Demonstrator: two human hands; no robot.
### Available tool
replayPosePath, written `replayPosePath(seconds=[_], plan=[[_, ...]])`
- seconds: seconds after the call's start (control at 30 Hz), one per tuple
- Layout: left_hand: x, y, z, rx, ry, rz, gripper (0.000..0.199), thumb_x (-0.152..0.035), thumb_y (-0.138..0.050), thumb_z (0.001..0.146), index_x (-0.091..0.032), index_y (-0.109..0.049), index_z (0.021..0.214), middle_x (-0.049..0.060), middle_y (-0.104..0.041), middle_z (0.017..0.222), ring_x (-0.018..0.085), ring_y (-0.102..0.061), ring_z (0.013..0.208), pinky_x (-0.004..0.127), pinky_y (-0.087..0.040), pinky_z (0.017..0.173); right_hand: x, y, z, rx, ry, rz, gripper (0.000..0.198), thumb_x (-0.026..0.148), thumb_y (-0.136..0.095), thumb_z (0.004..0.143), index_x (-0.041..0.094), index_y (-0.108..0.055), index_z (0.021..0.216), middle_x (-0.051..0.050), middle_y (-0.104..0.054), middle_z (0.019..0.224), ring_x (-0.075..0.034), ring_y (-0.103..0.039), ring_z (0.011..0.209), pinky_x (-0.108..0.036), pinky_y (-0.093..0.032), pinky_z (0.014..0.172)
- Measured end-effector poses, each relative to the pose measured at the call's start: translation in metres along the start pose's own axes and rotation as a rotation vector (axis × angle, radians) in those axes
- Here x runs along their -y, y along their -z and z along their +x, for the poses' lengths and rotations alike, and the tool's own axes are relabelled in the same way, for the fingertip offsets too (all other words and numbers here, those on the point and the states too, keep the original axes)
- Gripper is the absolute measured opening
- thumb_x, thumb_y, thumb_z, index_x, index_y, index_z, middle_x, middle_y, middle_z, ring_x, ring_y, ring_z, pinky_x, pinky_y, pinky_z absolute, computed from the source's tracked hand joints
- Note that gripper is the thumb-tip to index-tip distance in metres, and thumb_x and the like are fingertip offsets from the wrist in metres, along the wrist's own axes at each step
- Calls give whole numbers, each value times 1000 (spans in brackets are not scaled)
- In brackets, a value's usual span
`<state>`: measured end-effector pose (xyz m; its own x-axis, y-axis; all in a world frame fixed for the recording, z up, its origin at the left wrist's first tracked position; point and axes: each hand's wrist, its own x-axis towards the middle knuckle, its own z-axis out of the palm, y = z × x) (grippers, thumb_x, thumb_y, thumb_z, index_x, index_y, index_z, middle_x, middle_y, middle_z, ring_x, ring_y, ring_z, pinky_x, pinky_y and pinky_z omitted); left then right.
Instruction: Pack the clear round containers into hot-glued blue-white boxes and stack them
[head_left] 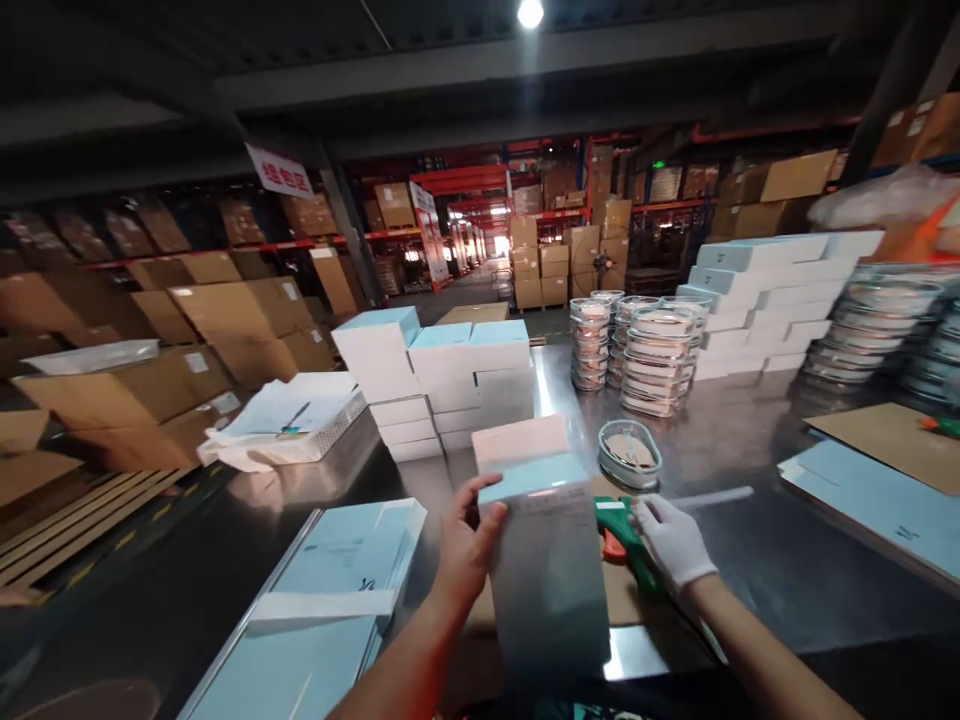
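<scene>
My left hand point(472, 540) is bare and grips a carton point(551, 580) with a light-blue top and a pale grey front, thumb on its near edge. The carton stands tilted before me, and a pale flap point(521, 440) rises at its far side. My right hand point(675, 540), in a white glove, is closed at the rear of a green glue gun point(622, 515) with an orange trigger. A whitish glue stick point(712, 497) juts out to the right behind the fingers. Just beyond the gun sits a clear rounded container point(630, 452).
Light-blue flat cartons point(337, 550) lie at left. Stacked white boxes point(472, 380) stand behind, with more boxes point(772, 300) at far right. Stacks of clear containers point(656, 360) stand between. A white basket point(300, 420) holds papers and a pen. Flat blue sheets point(877, 500) lie right.
</scene>
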<state>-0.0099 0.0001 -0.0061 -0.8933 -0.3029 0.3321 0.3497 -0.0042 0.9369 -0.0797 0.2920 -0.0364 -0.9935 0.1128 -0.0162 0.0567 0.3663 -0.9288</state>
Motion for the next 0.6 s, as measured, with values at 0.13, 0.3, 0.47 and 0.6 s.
replayPosePath(seconds=[0.13,0.3,0.47,0.6], plan=[[3,-15,0,100,-141,-7,68,-75,-81,75,-16,-77,110,11,-74,101,25,-70,91,32,-55,79,55,-12,-21,246,327,382,68,72,-57,92,23,-59,140,-14,-71,134,-32,-67,122,-44,-57,101],[22,-15,-12,96,-309,43,41,-57,-81,86,-21,-77,106,12,-70,130,29,-70,120,34,-57,96,80,-22,-38,361,461,311,67,68,-72,86,19,-66,132,-13,-73,123,-33,-67,119,-48,-52,111],[32,-1,-1,111,-470,-77,41,-26,-82,89,-30,-64,126,4,-76,119,25,-73,119,38,-59,101,46,-22,-33,377,744,328,76,70,-90,71,18,-69,123,-20,-60,149,-34,-62,133,-49,-50,112],[17,11,7,312,-649,191,16,-19,-69,97,-26,-78,110,6,-73,119,25,-68,126,37,-57,105,37,-22,-40,333,1024,260,32,48,-71,102,22,-74,120,-17,-65,144,-25,-62,134,-45,-49,113]])
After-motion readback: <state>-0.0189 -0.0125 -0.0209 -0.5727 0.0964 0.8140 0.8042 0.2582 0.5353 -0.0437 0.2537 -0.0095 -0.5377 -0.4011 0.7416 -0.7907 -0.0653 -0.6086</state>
